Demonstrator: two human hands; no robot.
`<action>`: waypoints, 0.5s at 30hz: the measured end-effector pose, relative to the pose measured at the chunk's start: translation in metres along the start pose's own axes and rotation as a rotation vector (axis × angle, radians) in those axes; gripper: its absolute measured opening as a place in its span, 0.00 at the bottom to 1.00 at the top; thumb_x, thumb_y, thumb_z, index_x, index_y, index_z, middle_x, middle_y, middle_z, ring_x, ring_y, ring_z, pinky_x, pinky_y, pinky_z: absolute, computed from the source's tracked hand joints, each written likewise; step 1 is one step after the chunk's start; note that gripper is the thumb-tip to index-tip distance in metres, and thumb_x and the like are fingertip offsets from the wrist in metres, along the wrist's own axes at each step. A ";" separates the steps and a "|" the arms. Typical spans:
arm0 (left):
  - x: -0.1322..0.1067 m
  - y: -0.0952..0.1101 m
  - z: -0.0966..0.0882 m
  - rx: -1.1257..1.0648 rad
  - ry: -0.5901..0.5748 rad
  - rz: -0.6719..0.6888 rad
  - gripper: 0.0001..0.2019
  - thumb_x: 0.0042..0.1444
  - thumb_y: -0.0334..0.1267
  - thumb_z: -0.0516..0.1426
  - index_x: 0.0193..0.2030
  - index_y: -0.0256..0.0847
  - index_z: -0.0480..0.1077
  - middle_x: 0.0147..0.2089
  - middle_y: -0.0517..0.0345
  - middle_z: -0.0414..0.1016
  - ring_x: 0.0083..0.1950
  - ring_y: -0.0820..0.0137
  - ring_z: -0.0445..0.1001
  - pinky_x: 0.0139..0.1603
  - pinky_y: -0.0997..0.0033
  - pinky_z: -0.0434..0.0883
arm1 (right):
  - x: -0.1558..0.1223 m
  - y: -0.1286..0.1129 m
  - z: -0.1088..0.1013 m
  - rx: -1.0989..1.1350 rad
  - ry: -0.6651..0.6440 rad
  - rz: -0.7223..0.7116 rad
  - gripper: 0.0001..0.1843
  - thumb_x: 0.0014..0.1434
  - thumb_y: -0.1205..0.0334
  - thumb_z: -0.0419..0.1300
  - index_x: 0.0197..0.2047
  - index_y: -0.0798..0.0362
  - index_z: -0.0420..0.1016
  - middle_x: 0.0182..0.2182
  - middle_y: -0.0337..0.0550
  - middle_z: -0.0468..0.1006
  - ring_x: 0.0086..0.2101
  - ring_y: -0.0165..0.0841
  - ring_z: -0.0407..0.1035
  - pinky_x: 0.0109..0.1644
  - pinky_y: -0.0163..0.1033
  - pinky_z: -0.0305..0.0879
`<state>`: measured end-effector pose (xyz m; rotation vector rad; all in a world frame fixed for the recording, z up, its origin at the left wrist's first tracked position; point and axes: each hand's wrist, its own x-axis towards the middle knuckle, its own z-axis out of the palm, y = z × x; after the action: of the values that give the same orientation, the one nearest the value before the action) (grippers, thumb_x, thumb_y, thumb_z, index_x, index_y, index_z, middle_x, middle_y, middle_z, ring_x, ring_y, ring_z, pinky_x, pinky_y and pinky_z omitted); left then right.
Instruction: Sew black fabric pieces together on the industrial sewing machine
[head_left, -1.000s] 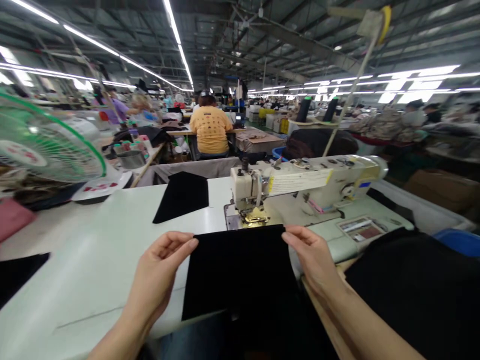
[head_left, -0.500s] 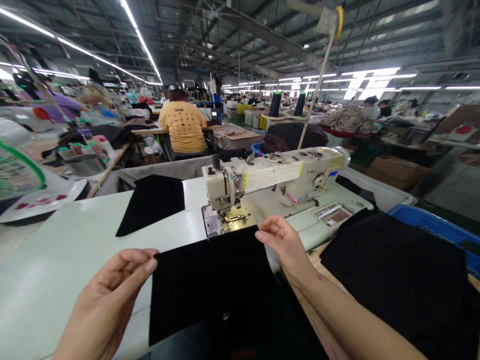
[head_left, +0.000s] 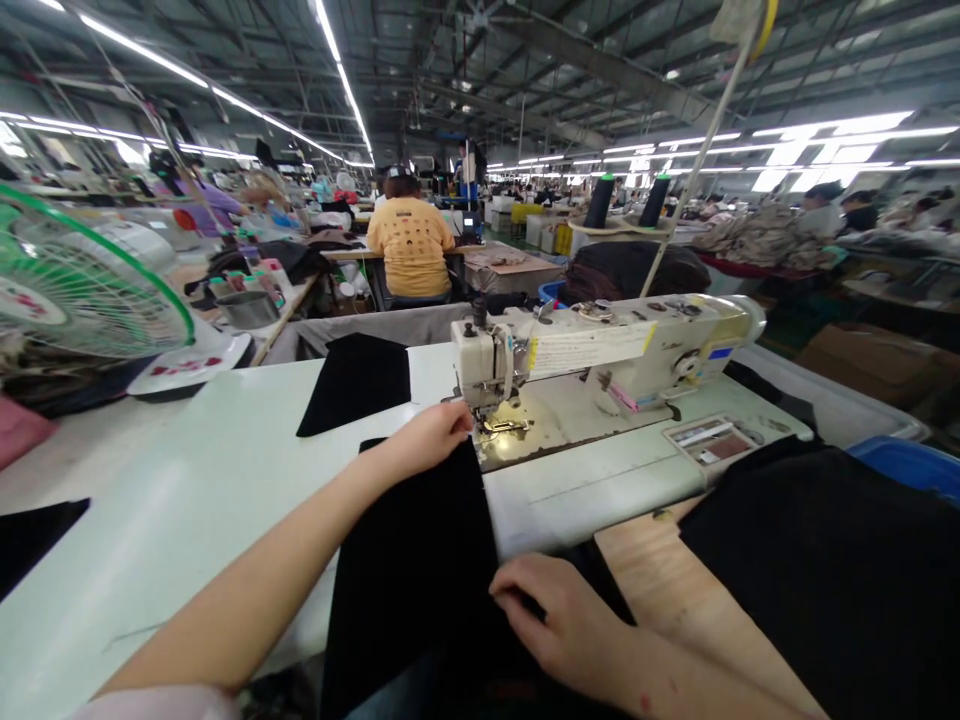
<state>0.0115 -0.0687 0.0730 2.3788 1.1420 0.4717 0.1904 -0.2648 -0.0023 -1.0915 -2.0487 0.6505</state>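
Observation:
A piece of black fabric (head_left: pixel 420 540) lies over the front edge of the pale table and hangs down toward me. My left hand (head_left: pixel 442 428) reaches across it, fingers pinched on its upper right corner, right beside the needle area of the sewing machine (head_left: pixel 600 345). Lower down, my right hand (head_left: pixel 551 605) is closed at the fabric's right edge, thumb and forefinger together; its fingertips are partly hidden. Another black fabric piece (head_left: pixel 356 385) lies flat on the table to the left of the machine head.
A black fabric pile (head_left: pixel 832 560) rests on the wooden board (head_left: pixel 690 590) at right, near a blue bin (head_left: pixel 907 465). A green-rimmed fan (head_left: pixel 90 290) stands at left. More black fabric (head_left: pixel 37 535) lies at the left edge. Ahead sits a person in a yellow shirt (head_left: pixel 411 245).
My left hand has moved from the fabric's left corner to its upper right corner by the machine. My right hand has come down along the right edge. The view has turned left.

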 end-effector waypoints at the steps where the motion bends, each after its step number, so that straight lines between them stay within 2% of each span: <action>1: 0.005 -0.007 0.017 -0.015 0.002 -0.004 0.05 0.48 0.28 0.56 0.28 0.42 0.67 0.28 0.60 0.72 0.31 0.67 0.71 0.35 0.69 0.66 | -0.002 0.005 0.001 -0.020 -0.014 0.040 0.09 0.59 0.73 0.56 0.40 0.51 0.73 0.32 0.40 0.79 0.32 0.33 0.73 0.38 0.35 0.67; 3: 0.008 -0.017 0.044 -0.036 0.050 -0.022 0.06 0.48 0.27 0.56 0.27 0.42 0.65 0.28 0.60 0.71 0.31 0.67 0.70 0.35 0.69 0.66 | -0.003 0.015 0.000 -0.074 -0.037 0.087 0.11 0.56 0.75 0.57 0.41 0.52 0.72 0.32 0.41 0.78 0.33 0.33 0.73 0.38 0.35 0.67; 6: 0.004 -0.025 0.062 -0.076 0.138 -0.069 0.06 0.50 0.29 0.55 0.27 0.42 0.63 0.29 0.59 0.71 0.33 0.67 0.71 0.37 0.68 0.67 | -0.004 0.025 -0.006 -0.173 -0.048 0.035 0.14 0.54 0.78 0.56 0.42 0.53 0.72 0.33 0.42 0.78 0.34 0.34 0.73 0.40 0.37 0.67; 10: 0.003 -0.030 0.065 -0.128 0.174 -0.112 0.05 0.50 0.29 0.54 0.28 0.42 0.64 0.29 0.60 0.71 0.32 0.68 0.71 0.36 0.69 0.67 | -0.001 0.029 -0.014 -0.326 -0.056 -0.058 0.11 0.56 0.78 0.56 0.39 0.53 0.71 0.32 0.42 0.76 0.33 0.35 0.70 0.38 0.39 0.66; 15: 0.024 -0.041 0.060 -0.160 0.195 -0.194 0.05 0.47 0.29 0.56 0.28 0.43 0.64 0.27 0.62 0.70 0.30 0.69 0.70 0.34 0.70 0.67 | 0.009 0.035 -0.016 -0.437 -0.008 -0.142 0.09 0.57 0.76 0.57 0.37 0.53 0.72 0.39 0.46 0.75 0.40 0.38 0.67 0.43 0.43 0.65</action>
<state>0.0290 -0.0418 0.0034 2.0965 1.3510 0.7115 0.2164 -0.2377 -0.0138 -1.1639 -2.3127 0.1345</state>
